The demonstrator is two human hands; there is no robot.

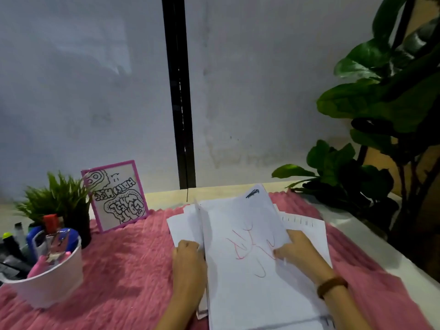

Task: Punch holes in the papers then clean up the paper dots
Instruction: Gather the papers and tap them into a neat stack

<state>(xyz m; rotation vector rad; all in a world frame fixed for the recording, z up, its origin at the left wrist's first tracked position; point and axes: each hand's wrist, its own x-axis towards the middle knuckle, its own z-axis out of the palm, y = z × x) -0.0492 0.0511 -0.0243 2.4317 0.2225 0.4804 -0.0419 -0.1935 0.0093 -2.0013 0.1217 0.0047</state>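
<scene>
A stack of white papers (240, 225) lies on the pink fuzzy cloth (128, 256); the top sheet carries red scribbles and a black mark near its far corner. My left hand (189, 254) grips the stack's left edge with curled fingers, where some sheets lift up. On the right side of the top sheet, my right hand (295, 246) presses with fingers bent, a brown band on its wrist. More sheets stick out under the stack at the right. A hole punch is hidden or out of view, and no paper dots show.
A white tub (47, 287) of pens and markers stands at the left on the cloth. Behind it are a small potted plant (59, 198) and a pink-framed drawing (116, 196). A large leafy plant (381, 120) fills the right side past the table's edge.
</scene>
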